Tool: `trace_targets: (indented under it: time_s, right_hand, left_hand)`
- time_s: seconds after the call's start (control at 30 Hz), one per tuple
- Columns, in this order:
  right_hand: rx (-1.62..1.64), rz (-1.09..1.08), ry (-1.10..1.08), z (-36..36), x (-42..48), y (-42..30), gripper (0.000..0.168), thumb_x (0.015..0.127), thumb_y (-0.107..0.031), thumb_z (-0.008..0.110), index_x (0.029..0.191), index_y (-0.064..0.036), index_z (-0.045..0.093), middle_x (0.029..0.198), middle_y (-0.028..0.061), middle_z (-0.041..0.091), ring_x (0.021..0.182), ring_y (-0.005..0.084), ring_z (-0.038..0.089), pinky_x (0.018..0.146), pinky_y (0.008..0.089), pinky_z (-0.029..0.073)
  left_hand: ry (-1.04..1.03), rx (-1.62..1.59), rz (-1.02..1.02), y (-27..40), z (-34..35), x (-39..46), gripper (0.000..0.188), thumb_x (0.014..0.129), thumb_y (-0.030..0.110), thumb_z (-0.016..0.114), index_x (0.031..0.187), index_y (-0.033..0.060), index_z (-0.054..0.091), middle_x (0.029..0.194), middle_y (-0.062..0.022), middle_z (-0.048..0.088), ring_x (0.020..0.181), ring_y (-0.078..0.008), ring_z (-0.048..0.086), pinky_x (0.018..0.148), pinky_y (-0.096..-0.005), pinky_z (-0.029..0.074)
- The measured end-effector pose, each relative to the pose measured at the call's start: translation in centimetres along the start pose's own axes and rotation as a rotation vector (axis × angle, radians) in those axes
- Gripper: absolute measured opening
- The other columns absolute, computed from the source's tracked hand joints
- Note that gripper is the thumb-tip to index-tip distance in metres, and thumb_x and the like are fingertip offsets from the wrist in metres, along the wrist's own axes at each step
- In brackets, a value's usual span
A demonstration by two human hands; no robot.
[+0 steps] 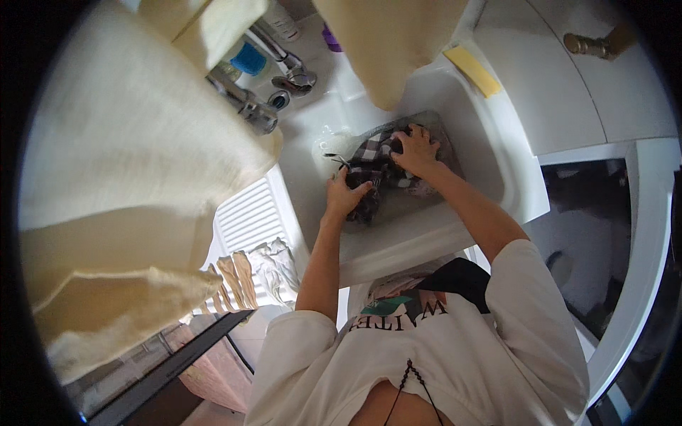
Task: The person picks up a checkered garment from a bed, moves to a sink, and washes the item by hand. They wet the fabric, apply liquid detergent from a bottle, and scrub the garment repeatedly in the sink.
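A dark checked cloth [371, 152], with black, grey and white squares, lies wet in shallow water in a white laundry sink [485, 133]. My left hand [343, 193] holds the cloth's near left part, thumb spread from the fingers. Farther right, my right hand [416, 152] grips a bunched part with bent fingers. A thin dark and white strip, perhaps a tie or tag, sticks out by my left fingertips. Part of the cloth is hidden under both hands.
Chrome taps [293, 74] stand at the back left. Pale hanging cloths [394, 42] droop over the sink. A ribbed washboard [250, 213] adjoins its left side, with white cloth [274, 266] at its near end. A yellow bar or cloth [472, 71] rests on the right rim.
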State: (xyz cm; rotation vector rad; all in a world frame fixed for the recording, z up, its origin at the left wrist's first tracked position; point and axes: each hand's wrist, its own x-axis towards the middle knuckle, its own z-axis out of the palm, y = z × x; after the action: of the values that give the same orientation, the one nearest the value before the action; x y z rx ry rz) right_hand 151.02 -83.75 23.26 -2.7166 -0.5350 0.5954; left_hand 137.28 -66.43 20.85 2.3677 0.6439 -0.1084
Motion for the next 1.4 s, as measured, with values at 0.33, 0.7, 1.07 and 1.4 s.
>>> trace_targets:
  time_s: [0.33,0.7,1.07,1.4]
  right_hand:
    - [0.25,-0.752,0.653,-3.7,-1.7,-2.3,0.041,0.078,-0.025,0.063,0.116,-0.012,0.055,0.125,0.0109,0.047,0.115,0.0278,0.047,0.097,0.0519,0.03]
    - [0.644,-0.784,0.461,-9.7,-6.4,-5.6,0.027,0.083,-0.01,0.06,0.11,-0.006,0.056,0.103,0.0162,0.061,0.093,0.0284,0.061,0.081,0.0369,0.048]
    - [0.487,-0.794,-0.356,-9.6,-15.4,-17.0,0.022,0.081,-0.016,0.064,0.096,-0.001,0.061,0.079,0.0082,0.065,0.075,0.0148,0.06,0.071,0.0286,0.048]
    - [0.289,-0.873,0.327,0.3,-10.9,-26.5,0.023,0.081,-0.015,0.064,0.1,-0.003,0.062,0.085,0.0094,0.066,0.077,0.0158,0.061,0.07,0.0305,0.048]
  left_hand:
    - [0.227,-0.009,0.11,4.0,-2.4,-5.5,0.035,0.078,0.02,0.066,0.11,0.0055,0.061,0.127,-0.0218,0.047,0.113,-0.0393,0.048,0.096,-0.0433,0.039]
    - [0.309,-0.249,0.307,8.7,-10.2,-10.5,0.033,0.082,0.011,0.061,0.113,0.0016,0.055,0.116,-0.0222,0.054,0.107,-0.0402,0.051,0.091,-0.0424,0.042]
    - [-0.06,-0.116,0.383,-0.4,-14.3,-11.8,0.033,0.081,0.021,0.062,0.105,-0.0017,0.058,0.1,-0.0209,0.061,0.091,-0.04,0.058,0.079,-0.044,0.047]
    - [-0.189,-0.319,0.6,-5.7,-14.0,-11.6,0.04,0.083,0.025,0.06,0.114,0.0014,0.054,0.1,-0.0192,0.062,0.099,-0.0361,0.056,0.084,-0.0434,0.044]
